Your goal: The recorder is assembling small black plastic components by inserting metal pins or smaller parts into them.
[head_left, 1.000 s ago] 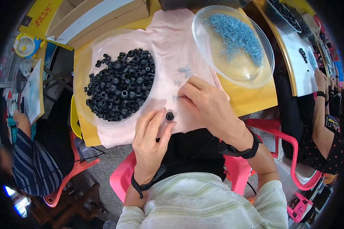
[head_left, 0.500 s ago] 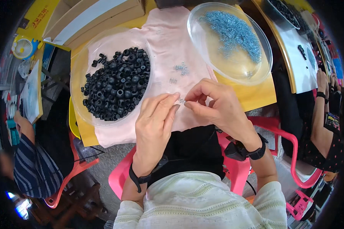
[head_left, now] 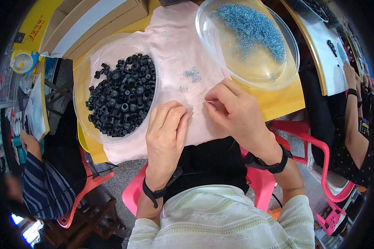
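A: What changed?
B: Your hands have parted. Right hand (head_left: 239,108) pinches one spring (head_left: 202,101) over the near pink cloth (head_left: 172,54); another spring (head_left: 190,109) touches your left hand (head_left: 167,128), grip unclear. They look separated.

Grey speckled floor (head_left: 127,171) shows between the furniture: a yellow-topped table (head_left: 284,98) spans the centre, a pink plastic armchair (head_left: 326,166) stands at the right, another pink chair (head_left: 134,196) at the lower centre, and an orange-red plastic chair (head_left: 93,182) at the left. A wood-edged table (head_left: 312,50) runs down the upper right, and a white-topped one (head_left: 36,108) sits at the left edge near a dark metal frame (head_left: 56,89). Dark brown wooden furniture (head_left: 91,222) fills the lower left, beside a bright bluish-white glow (head_left: 32,233).
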A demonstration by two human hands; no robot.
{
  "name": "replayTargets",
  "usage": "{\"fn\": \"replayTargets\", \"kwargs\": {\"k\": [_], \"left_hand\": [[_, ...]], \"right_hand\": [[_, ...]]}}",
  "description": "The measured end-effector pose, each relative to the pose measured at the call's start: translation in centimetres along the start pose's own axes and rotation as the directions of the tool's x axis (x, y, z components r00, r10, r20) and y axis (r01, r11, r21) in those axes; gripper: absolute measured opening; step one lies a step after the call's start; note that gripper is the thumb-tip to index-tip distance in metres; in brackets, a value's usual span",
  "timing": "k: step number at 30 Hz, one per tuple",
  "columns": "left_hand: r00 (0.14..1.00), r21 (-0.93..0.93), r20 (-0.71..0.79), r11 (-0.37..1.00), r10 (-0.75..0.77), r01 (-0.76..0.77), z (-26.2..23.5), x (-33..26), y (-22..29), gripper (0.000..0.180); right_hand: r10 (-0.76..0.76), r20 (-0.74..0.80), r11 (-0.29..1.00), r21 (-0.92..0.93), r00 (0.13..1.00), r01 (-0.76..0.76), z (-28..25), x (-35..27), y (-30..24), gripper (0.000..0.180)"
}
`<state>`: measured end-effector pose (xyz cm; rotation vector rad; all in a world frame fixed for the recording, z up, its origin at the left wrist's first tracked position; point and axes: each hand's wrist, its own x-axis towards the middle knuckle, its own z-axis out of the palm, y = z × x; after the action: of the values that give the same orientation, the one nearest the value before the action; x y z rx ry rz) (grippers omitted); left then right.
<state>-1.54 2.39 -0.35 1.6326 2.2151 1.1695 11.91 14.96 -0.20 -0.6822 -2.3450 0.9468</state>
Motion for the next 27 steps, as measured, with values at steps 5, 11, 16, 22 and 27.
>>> {"fn": "replayTargets", "kwargs": {"k": [5, 11, 16, 22, 27], "left_hand": [[0.999, 0.084, -0.034, 0.996, 0.027, -0.024, 0.5, -0.2, -0.1, 0.019], [0.997, 0.076, -0.077, 0.997, 0.026, -0.02, 0.2, -0.3, 0.0, 0.02], [0.992, 0.006, -0.128, 1.0, -0.009, 0.01, -0.5, -0.6, 0.1, 0.021], [0.98, -0.155, -0.167, 0.984, -0.108, 0.083, -1.0, -0.5, 0.4, 0.027], [0.995, -0.124, -0.089, 0.991, -0.055, 0.044, -1.0, -0.7, -0.1, 0.027]], "right_hand": [[-0.051, -0.036, 0.967, -0.252, 0.998, 0.04, 0.4, 0.6, -0.4, 0.011], [-0.09, 0.019, 0.95, -0.3, 0.996, 0.092, 1.0, 2.5, -1.3, 0.011], [-0.127, 0.031, 0.937, -0.324, 0.991, 0.13, 2.4, 3.6, 0.3, 0.008], [0.015, 0.213, 0.986, 0.161, 0.977, -0.05, -0.9, 3.0, -2.3, 0.009], [-0.034, 0.229, 0.99, 0.144, 0.973, 0.001, -0.7, 2.2, -2.4, 0.012]]}}
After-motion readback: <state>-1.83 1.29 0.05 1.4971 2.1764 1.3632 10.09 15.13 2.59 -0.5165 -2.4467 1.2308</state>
